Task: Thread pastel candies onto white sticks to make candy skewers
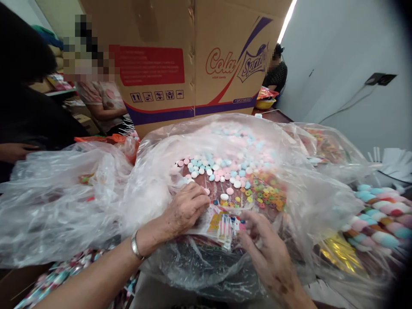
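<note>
A small clear packet with colourful print [216, 223] lies in front of me, white sticks showing in it. My left hand [186, 208], a silver bangle on its wrist, has bent fingers closed at the packet's upper left edge; the fingertips are partly hidden. At the packet's right side is my right hand [268, 246], thumb and forefinger apart. Just beyond the packet lie pink, blue and white round candies [222, 169], with a white one [224, 197] nearest its opening. Small yellow, green and orange ring candies [268, 193] lie to their right.
A large clear plastic sheet [151, 189] surrounds the candies. A tall cardboard box [206, 92] stands behind. Twisted marshmallows [383, 214] and a gold wrapper [343, 253] lie right. More plastic bags [64, 201] are at left. Other people are around the table.
</note>
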A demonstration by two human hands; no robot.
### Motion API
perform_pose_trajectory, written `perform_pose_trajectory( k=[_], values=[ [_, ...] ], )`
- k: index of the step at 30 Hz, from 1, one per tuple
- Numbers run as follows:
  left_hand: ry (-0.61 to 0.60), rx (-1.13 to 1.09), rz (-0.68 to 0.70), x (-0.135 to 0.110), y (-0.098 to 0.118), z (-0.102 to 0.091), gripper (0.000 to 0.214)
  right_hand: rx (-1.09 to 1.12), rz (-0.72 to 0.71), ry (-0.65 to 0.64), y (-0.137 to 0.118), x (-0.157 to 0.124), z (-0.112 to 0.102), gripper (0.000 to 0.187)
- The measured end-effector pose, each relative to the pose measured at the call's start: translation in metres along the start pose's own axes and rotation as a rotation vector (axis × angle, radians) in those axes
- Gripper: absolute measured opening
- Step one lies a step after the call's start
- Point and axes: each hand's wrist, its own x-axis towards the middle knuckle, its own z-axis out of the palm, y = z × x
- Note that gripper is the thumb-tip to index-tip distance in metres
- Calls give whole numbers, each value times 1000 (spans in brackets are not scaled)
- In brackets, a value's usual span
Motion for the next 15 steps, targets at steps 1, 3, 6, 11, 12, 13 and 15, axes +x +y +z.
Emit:
perform_pose_trajectory(
  k=[1, 3, 6, 11, 12, 13, 15],
  values=[
    [-28, -24, 11, 3, 6, -2, 21, -23, -59, 46, -4, 6, 2, 27],
    [-80, -64, 17, 7, 19, -5, 22, -11, -160, 56, -10, 17, 5, 18],
    [-155, -183, -120, 9, 31, -5, 7, 63, -196, 24, -16, 25, 7, 16],
    [-270, -367, -320, 8, 35, 0, 17, 114, -108, -26, -14, 23, 1, 13],
    [-292, -392, -324, 9, 35, 0, 18, 113, -124, -37, -14, 23, -2, 13],
    [-314, -418, -326, 10, 35, 0, 19, 109, -153, -40, -15, 23, -4, 13],
    [-349, -466, -328, 12, 37, -1, 21, 95, -213, -37, -16, 24, -10, 15]
  ],
)
